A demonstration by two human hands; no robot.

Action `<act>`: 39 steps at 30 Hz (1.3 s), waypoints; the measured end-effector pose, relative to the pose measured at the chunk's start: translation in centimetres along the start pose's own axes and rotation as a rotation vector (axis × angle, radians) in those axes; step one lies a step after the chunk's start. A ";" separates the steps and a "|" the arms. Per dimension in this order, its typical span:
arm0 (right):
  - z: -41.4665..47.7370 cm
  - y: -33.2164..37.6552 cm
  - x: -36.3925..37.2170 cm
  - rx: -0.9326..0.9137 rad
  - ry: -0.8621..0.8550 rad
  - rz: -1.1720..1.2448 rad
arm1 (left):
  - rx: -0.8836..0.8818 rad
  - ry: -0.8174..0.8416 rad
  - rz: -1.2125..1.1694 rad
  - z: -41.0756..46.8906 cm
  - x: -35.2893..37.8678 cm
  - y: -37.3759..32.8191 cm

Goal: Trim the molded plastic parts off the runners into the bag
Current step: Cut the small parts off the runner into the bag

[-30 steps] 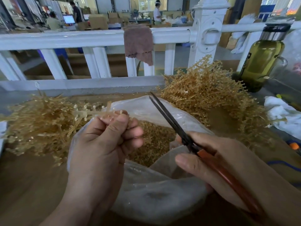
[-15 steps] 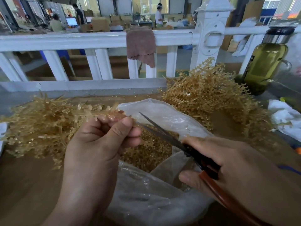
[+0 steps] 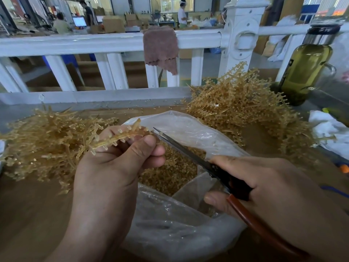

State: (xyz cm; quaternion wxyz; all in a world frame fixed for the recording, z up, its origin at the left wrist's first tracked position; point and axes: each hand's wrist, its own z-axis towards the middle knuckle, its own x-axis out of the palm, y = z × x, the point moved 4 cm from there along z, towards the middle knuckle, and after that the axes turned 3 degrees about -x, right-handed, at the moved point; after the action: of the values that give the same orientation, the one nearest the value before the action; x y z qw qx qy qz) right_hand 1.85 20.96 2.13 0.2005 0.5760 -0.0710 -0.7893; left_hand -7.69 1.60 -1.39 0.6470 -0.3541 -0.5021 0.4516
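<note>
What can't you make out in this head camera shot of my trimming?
Head view:
Runner, pinched part: behind the thumb of the left hand.
Scissors, handles: mostly covered by the right hand.
Bag, fill level: blocked by both hands and folded plastic.
Bottle, label: too small, at the warped edge.

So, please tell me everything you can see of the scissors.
The scissors have long, narrow dark metal blades, a black middle and a red-brown handle. The right hand grips them. The blades look almost closed and point up-left over the open clear bag, tips near the end of the runner that the left hand holds.
</note>
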 end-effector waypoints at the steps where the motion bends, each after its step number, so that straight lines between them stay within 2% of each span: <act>1: 0.0 0.0 0.0 0.001 0.003 -0.009 | 0.002 0.003 0.016 0.0 0.0 0.0; 11: 0.0 -0.3 -0.3 -0.004 0.043 -0.063 | 0.003 0.079 0.006 -0.3 0.5 -0.5; 20: 0.0 -0.1 -0.3 -0.026 0.049 -0.052 | -0.009 0.061 -0.035 -0.5 0.5 -0.8; 28: -0.1 0.0 -0.3 -0.057 0.025 -0.070 | -0.091 0.073 -0.091 -0.8 0.7 -0.8; 33: -0.2 -0.6 0.1 -0.052 0.004 0.065 | -0.153 0.108 -0.142 -0.9 0.8 -0.8; 39: 0.1 -1.4 0.5 -0.014 0.097 0.217 | -0.215 0.108 -0.159 -0.7 0.7 -0.6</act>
State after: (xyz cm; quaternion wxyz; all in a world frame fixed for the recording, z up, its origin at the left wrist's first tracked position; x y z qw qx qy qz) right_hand 1.26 21.99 1.26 0.2920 0.6011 -0.1177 -0.7346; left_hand -6.81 2.06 -0.80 0.6652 -0.4042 -0.5386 0.3226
